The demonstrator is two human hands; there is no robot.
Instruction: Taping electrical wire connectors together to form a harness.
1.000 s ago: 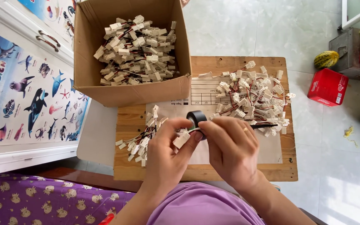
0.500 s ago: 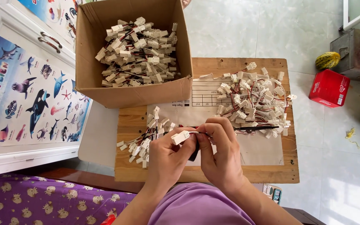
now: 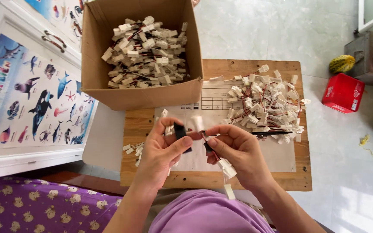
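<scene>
Head view: left hand [image 3: 162,149] half hides black part [image 3: 180,131].

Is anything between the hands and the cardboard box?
Nothing visible. The hands, left and right, hold a wired connector above the board; the open box lies just beyond, with only flat paper between.

Brown cardboard box [image 3: 109,69], white connectors [image 3: 145,51] with red-black wires, red box [image 3: 343,92], purple patterned cloth [image 3: 35,207]

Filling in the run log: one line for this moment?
left hand: holds black ring | right hand: pinches wired connector | box: connectors | board: connector pile
</scene>
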